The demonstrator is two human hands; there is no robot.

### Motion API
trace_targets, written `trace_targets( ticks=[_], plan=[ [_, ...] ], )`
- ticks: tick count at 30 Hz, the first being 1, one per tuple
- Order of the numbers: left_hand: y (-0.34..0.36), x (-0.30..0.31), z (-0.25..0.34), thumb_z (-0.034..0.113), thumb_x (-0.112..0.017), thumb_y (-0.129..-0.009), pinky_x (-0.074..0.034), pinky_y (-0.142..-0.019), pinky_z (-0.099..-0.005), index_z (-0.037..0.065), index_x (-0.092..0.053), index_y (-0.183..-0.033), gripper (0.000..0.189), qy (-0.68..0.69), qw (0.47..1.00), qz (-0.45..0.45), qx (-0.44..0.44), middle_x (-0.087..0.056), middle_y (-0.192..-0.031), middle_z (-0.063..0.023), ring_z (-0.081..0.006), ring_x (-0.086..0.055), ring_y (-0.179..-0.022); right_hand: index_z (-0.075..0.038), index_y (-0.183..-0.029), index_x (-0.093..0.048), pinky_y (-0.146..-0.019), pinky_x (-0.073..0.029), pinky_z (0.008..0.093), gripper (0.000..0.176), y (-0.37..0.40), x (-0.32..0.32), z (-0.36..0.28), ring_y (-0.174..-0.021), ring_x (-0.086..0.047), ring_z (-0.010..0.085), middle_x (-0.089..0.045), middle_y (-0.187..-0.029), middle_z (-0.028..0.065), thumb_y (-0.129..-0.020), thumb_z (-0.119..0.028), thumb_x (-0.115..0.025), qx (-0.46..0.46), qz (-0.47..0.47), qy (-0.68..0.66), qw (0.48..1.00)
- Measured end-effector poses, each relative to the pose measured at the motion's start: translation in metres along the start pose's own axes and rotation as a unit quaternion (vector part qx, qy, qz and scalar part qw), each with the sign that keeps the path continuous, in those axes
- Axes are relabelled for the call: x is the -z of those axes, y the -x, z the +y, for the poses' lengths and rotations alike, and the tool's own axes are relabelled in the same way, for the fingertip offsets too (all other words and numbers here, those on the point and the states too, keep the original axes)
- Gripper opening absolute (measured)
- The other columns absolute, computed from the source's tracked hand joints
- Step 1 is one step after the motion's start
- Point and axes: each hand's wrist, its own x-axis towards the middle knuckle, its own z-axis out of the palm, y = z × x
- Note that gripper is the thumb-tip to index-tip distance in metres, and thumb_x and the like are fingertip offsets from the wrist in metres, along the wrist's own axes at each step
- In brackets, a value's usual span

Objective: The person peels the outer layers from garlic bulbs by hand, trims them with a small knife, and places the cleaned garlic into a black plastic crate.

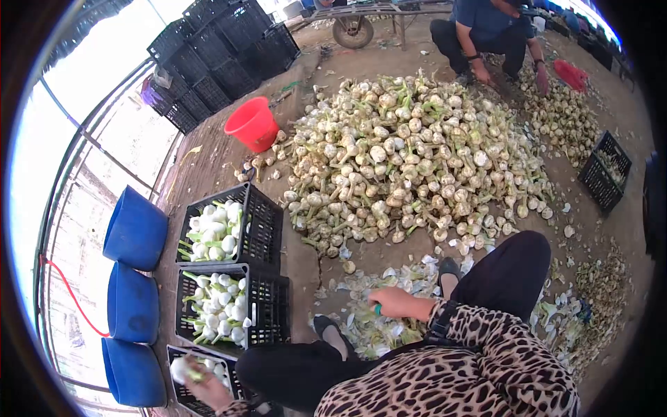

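Nearest to my camera I see the wearer's leopard-print top [410, 379] and black trousers [497, 278], with the legs spread wide. At lower left, the left hand [212, 395] has its fingers curled round garlic [182, 370], above the nearest crate [182, 396], where more white bulbs lie; the hand is too blurred for me to count what it holds. The right hand [401, 304], between the knees, is closed round a green handle [377, 308]; I cannot make out the rest of that tool. Below it, garlic peelings [389, 333] litter the ground between two dark shoes.

Beyond the nearest crate, I have the middle crate [269, 313] and the far crate [264, 226] in a row, both holding clean white garlic with green stems. Three blue tubs [135, 302] line up to their left. Ahead of the feet spreads a large heap of untrimmed garlic [417, 160], with a red bucket [253, 126] beside its left edge and a tilted black crate [604, 174] off to the right. Farther out, I see stacked black crates [215, 55] at left, a cart wheel [353, 31] near the top, and a crouching co-worker [486, 31] reaching down beside a smaller heap [563, 121], close to a red net bag [571, 75]
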Motion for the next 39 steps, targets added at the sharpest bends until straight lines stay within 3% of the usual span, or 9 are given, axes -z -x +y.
trace_targets(
  ticks=[2,7,12,16,22,26,29,36,39],
  plan=[
    [-0.012,0.017,0.032,0.022,-0.055,-0.091,-0.05,-0.09,-0.0378,-0.01,-0.043,-0.123,0.047,0.099,0.984,0.131,-0.07,-0.053,-0.119,-0.0236,-0.0313,-0.056,-0.104,-0.01,-0.096,-0.061,-0.068,-0.045,0.0464,0.019,-0.003,-0.001,0.005,-0.084,-0.06,0.0363,-0.063,-0.087,0.0158,-0.079,-0.015,-0.055,-0.002,-0.026,0.01,1.0],
    [0.0,-0.037,-0.071,0.022,-0.048,-0.095,-0.048,-0.089,-0.0351,-0.006,-0.044,-0.123,0.04,-0.041,0.998,0.04,-0.008,-0.054,-0.12,-0.0201,-0.0286,-0.057,-0.102,-0.011,-0.093,-0.064,-0.07,-0.046,0.0456,0.022,-0.018,-0.02,0.033,-0.083,-0.06,0.0357,-0.064,-0.087,0.0149,-0.073,-0.008,-0.054,-0.039,-0.063,0.006,0.997],
    [0.058,-0.125,-0.239,0.016,-0.047,-0.095,-0.049,-0.076,-0.032,0.002,-0.05,-0.117,0.026,-0.079,0.943,-0.049,0.318,-0.058,-0.106,-0.0105,-0.0203,-0.058,-0.092,-0.005,-0.09,-0.065,-0.07,-0.046,0.0464,0.023,-0.027,-0.068,0.122,-0.083,-0.06,0.038,-0.063,-0.085,0.0179,-0.07,-0.007,-0.054,-0.094,-0.111,0.051,0.988],
    [0.086,-0.108,-0.302,0.004,-0.047,-0.092,-0.047,-0.072,-0.0295,0.005,-0.048,-0.118,0.025,-0.255,0.885,-0.021,0.388,-0.058,-0.103,-0.0072,-0.0185,-0.058,-0.091,-0.004,-0.089,-0.067,-0.065,-0.044,0.0486,0.024,-0.027,-0.07,0.165,-0.072,-0.058,0.0386,-0.063,-0.081,0.0182,-0.068,-0.01,-0.057,-0.099,-0.027,-0.03,0.994],
    [0.082,-0.113,-0.326,0.005,-0.049,-0.091,-0.044,-0.075,-0.0252,0.004,-0.046,-0.117,0.026,-0.35,0.819,-0.121,0.438,-0.051,-0.109,-0.0047,-0.0148,-0.056,-0.093,-0.003,-0.091,-0.057,-0.058,-0.041,0.0482,0.015,-0.102,-0.021,0.205,-0.065,-0.055,0.0378,-0.061,-0.075,0.019,-0.078,-0.01,-0.055,-0.179,0.179,-0.013,0.967],
    [0.077,-0.11,-0.332,0.006,-0.051,-0.091,-0.044,-0.076,-0.0261,0.002,-0.046,-0.118,0.028,-0.374,0.792,-0.11,0.469,-0.052,-0.11,-0.0053,-0.0154,-0.056,-0.094,0.002,-0.136,-0.031,-0.05,-0.041,0.0442,0.059,-0.174,0.031,0.197,-0.058,-0.054,0.0336,-0.06,-0.071,0.0203,-0.083,-0.01,-0.055,-0.234,0.253,0.043,0.938],
    [0.072,-0.104,-0.334,0.006,-0.051,-0.091,-0.046,-0.079,-0.0274,0.001,-0.045,-0.119,0.029,-0.376,0.779,-0.096,0.493,-0.053,-0.112,-0.0058,-0.0164,-0.058,-0.094,0.003,-0.139,-0.028,-0.049,-0.042,0.0433,0.062,-0.213,0.055,0.188,-0.059,-0.055,0.0319,-0.061,-0.075,0.0197,-0.085,-0.012,-0.055,-0.254,0.19,-0.016,0.948],
    [0.074,-0.1,-0.33,0.006,-0.051,-0.091,-0.042,-0.089,-0.0295,0.001,-0.042,-0.125,0.036,-0.381,0.787,-0.136,0.465,-0.051,-0.118,-0.0074,-0.0181,-0.053,-0.105,-0.003,-0.115,-0.057,-0.061,-0.048,0.0393,0.031,-0.206,0.027,0.168,-0.077,-0.061,0.0327,-0.063,-0.09,0.0216,-0.087,-0.015,-0.054,-0.172,0.211,0.04,0.961],
    [0.076,-0.086,-0.33,0.009,-0.048,-0.093,-0.034,-0.099,-0.0315,0.002,-0.031,-0.137,0.047,-0.401,0.804,-0.141,0.416,-0.049,-0.123,-0.0079,-0.0208,-0.046,-0.114,-0.004,-0.101,-0.059,-0.063,-0.045,0.0313,0.024,-0.159,0.056,0.087,-0.071,-0.059,0.0179,-0.064,-0.082,0.0077,-0.09,-0.025,-0.056,-0.167,0.027,-0.213,0.962]
  ],
)
